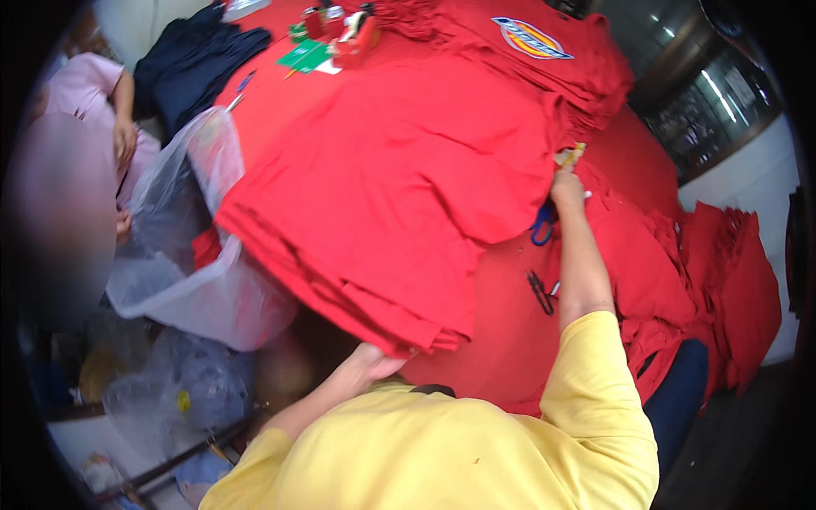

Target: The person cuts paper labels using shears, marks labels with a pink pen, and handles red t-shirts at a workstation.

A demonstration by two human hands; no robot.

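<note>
A stack of red shirts (382, 161) lies flat across the middle, its near layers hanging past the table edge. My left hand (374, 361) is closed on the near lower edge of this stack, the fingertips partly hidden by cloth. Stretched out to the far right side of the stack, my right hand (567, 189) is closed, with a small yellow-and-white piece (573, 156) sticking out beyond its fingers. Blue-handled scissors (542, 225) lie beside the stack below that hand. Nearer to me are black thread snips (539, 292).
The red-covered table (501, 340) carries more red garments (663, 272) at right and a red pile with a logo (586, 59) behind. A tape dispenser (355, 42) stands far back. At left are an open plastic bag (204, 297), dark cloth (191, 64) and a person in pink (85, 89).
</note>
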